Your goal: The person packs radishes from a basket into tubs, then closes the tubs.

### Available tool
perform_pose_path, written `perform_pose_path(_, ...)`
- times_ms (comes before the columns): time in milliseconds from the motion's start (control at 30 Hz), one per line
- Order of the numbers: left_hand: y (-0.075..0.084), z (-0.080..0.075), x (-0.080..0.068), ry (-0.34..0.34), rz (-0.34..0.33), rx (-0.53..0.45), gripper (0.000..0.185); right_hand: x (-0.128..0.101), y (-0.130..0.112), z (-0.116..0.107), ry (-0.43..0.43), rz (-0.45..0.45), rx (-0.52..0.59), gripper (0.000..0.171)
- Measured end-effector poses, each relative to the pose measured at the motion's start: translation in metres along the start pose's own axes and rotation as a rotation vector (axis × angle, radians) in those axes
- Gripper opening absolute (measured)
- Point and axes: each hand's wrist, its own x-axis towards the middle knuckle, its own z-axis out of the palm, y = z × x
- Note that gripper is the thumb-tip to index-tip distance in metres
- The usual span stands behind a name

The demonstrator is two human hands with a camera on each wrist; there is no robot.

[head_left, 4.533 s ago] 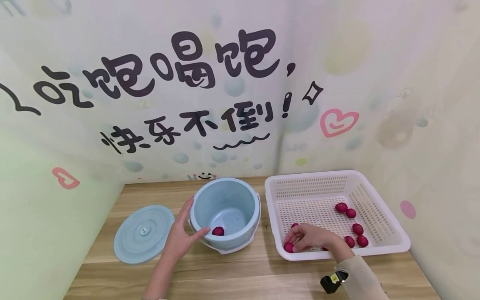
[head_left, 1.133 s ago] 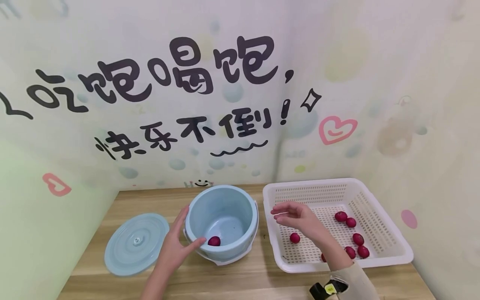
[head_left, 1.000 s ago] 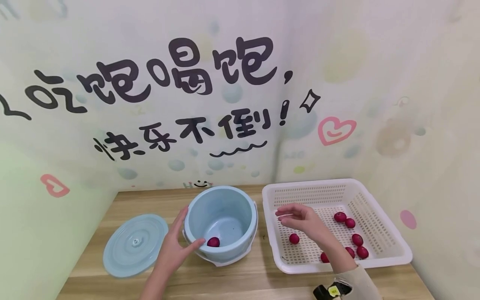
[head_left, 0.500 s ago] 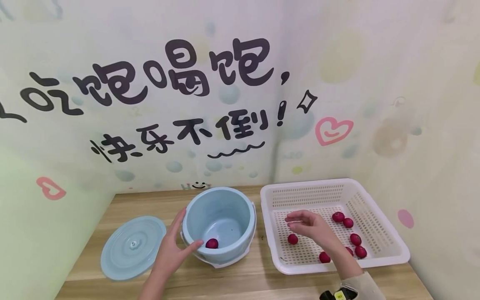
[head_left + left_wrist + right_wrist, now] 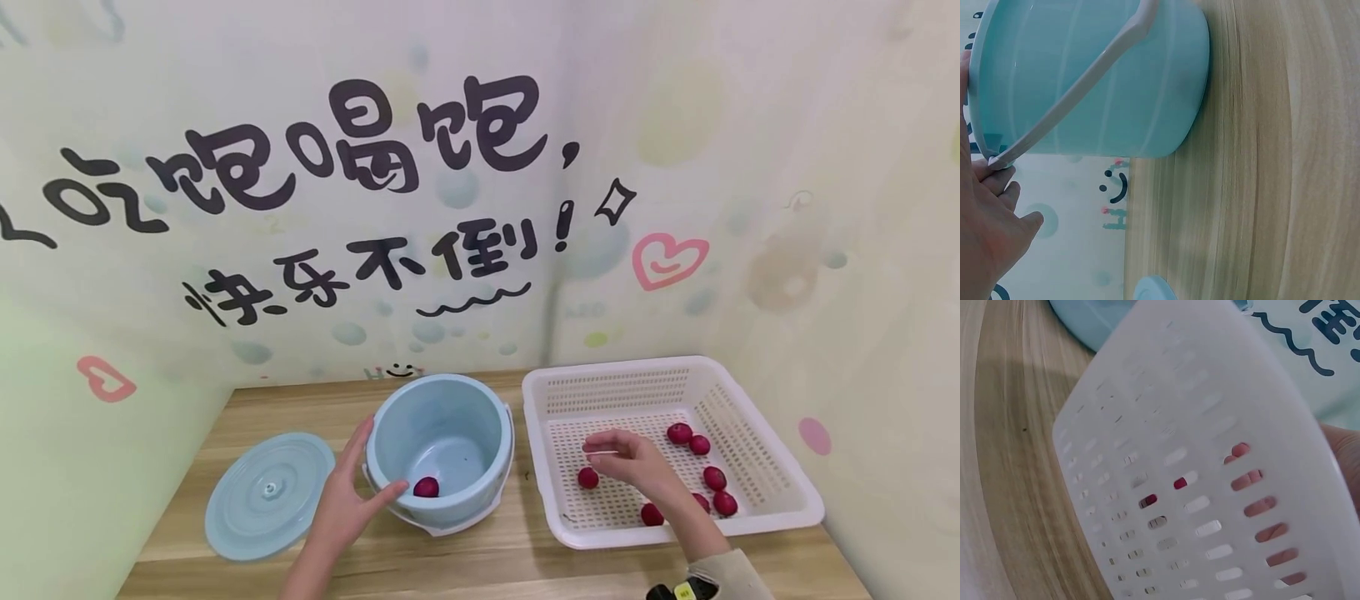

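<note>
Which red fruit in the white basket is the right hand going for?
Start at the white basket right of the blue bucket. Just below the right hand fingertips lies one red fruit. It sits alone nearest the bucket, while the others cluster toward the basket's right side.

This looks like a staged corner set up as a cheerful snack or eating nook, not a working kitchen. Two walls [image 5: 675,125] meet in a corner, both papered in pale green and cream with soft bubbles, pink hearts [image 5: 667,260] and big playful black Chinese lettering [image 5: 360,142], plus a small smiley face [image 5: 401,369] low down by the worktop edge. A light wood-grain worktop [image 5: 480,558] is fitted snugly between the walls. On it stand only plain household plastics: a pale blue bucket [image 5: 442,408], its lid [image 5: 268,493] lying flat beside it, and a white perforated basket [image 5: 757,450] with small red fruits [image 5: 680,432].
</note>
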Motion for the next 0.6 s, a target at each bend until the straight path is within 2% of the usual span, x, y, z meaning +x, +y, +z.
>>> perform_pose_path(300, 0.0018, 0.0020, 0.0015, -0.013, -0.025, 0.007, 0.100, 0.0053, 0.0026, -0.0003, -0.010, 0.028, -0.067, 0.043)
perform_pose_path(467, 0.0017, 0.0020, 0.0013, -0.010, -0.025, 0.006, 0.100, 0.0064, 0.0050, 0.0023, -0.054, 0.014, -0.114, 0.041)
perform_pose_path(600, 0.0014, 0.0018, 0.0003, -0.008, -0.021, 0.006, 0.100, 0.0051, 0.0072, 0.0051, -0.096, 0.040, -0.142, 0.044)
